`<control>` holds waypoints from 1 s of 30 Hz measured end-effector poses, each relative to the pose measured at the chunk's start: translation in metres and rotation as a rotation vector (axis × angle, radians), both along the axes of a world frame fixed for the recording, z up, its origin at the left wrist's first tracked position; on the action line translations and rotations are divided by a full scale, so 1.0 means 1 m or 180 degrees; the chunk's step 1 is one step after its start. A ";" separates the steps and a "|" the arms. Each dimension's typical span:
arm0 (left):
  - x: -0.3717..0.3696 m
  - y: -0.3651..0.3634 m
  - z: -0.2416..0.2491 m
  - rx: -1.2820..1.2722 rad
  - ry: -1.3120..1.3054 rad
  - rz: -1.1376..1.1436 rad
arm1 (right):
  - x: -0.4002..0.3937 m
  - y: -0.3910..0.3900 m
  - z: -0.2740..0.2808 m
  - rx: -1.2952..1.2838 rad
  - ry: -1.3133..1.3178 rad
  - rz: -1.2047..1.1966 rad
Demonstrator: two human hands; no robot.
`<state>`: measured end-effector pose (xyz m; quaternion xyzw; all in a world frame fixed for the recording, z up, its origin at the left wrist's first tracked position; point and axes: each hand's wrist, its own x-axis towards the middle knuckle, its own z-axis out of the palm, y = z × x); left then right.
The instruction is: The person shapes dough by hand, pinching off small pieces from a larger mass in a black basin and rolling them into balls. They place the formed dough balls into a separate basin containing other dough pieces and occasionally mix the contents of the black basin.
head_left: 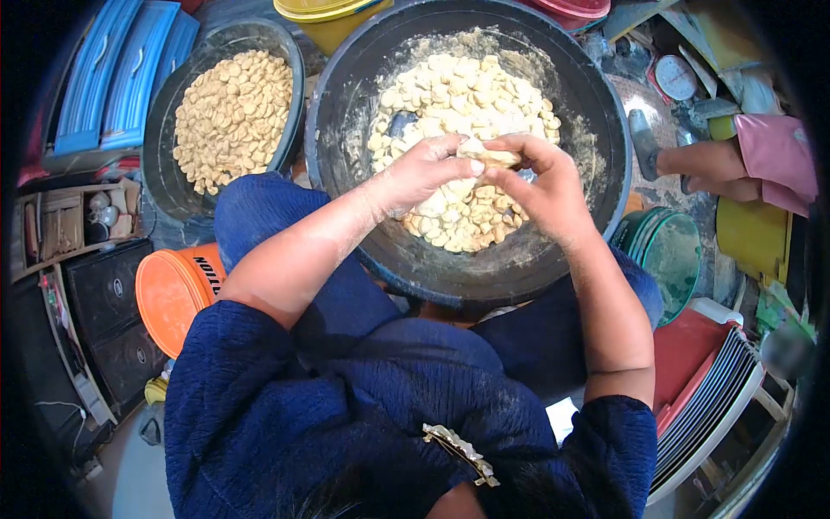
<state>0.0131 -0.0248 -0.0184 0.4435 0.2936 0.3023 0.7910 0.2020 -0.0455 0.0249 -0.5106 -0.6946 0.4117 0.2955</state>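
Over a large black tub point(346, 251), my two hands meet with fingers closed on pale, dusty, dough-like pieces. My left hand point(424, 173) pinches at the left side of a pale piece point(497, 158). My right hand point(545, 186) has its thumb and fingers curled round the other side of it. White powder coats my hands and forearms. Beneath them lies a heap of pale yellow flattened pieces point(467, 95), dusted with powder, partly hidden by my hands. A dark spot of the tub's floor shows at the heap's left.
To the left, a dark basin point(290, 130) holds browner pieces point(233, 117). An orange bucket point(173, 298) stands by my left knee, a green bucket point(674, 264) by my right. Yellow point(337, 22) and red containers sit behind the tub. Another person's legs point(700, 160) are at the right.
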 end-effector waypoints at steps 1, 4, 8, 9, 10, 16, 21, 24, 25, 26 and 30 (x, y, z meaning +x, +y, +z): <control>-0.001 0.003 -0.007 0.0044 0.0069 -0.0009 | 0.003 0.002 -0.002 -0.0242 0.0500 -0.0260; -0.004 0.008 -0.006 -0.0113 0.0035 0.0025 | 0.004 0.006 0.006 -0.0224 0.1775 -0.0897; -0.005 0.015 -0.009 -0.0394 -0.0119 0.0065 | 0.006 0.003 0.014 0.0178 0.1977 -0.1066; -0.006 0.015 -0.008 -0.0394 -0.0121 0.0068 | 0.007 0.003 0.014 0.0355 0.2028 -0.1162; -0.008 0.016 -0.005 -0.0442 -0.0148 0.0031 | 0.009 0.004 0.013 0.0354 0.2026 -0.1159; -0.005 0.011 0.011 -0.0768 -0.0542 0.0162 | 0.004 0.002 0.019 -0.0376 0.3011 -0.1393; -0.005 0.008 0.009 -0.0561 -0.0837 -0.0079 | -0.019 -0.004 0.003 -0.0766 0.2311 -0.0901; -0.001 0.005 0.010 -0.0086 -0.0328 -0.0043 | -0.014 -0.004 -0.006 -0.0808 0.1578 -0.0425; -0.001 0.005 0.007 -0.0090 -0.0144 -0.0008 | -0.009 -0.001 -0.005 -0.0736 0.1174 -0.0285; -0.001 0.004 0.005 -0.0095 0.0040 0.0028 | -0.002 0.002 -0.001 -0.0738 0.1175 -0.0287; -0.005 0.011 0.004 -0.0376 0.0083 0.0003 | 0.020 0.017 0.021 0.0482 0.1333 -0.0876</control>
